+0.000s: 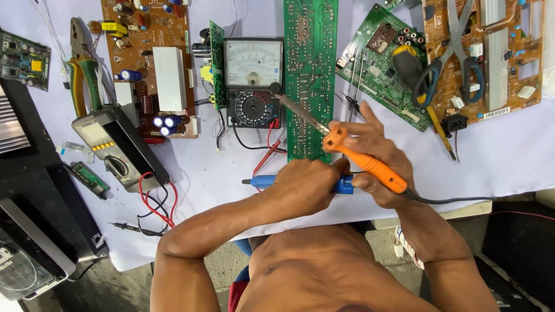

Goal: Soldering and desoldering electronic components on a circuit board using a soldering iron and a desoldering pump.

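Bench (231,173): covered with a white sheet and loaded with circuit boards and meters; the near edge runs in front of the person.
Long green board (310,75): lies flat in the middle, its long axis going from the far edge toward the near edge. It looks stiff and light, but fragile on the solder side.
Analog meter (253,81): just left of the long green board, with red and black leads trailing toward the near edge.
Soldering iron (347,151): above the near end of the long green board. Its long axis is diagonal, with the metal tip toward the far left and the cable toward the near right corner. It looks light and stiff, the tip probably hot, so the orange handle is the place to hold.
Blue pump (300,183): lies almost parallel to the near edge, nozzle pointing left; a light plastic tube.
Right hand (381,159): grip clenched around the orange handle.
Left hand (306,188): grip clenched around the blue pump.
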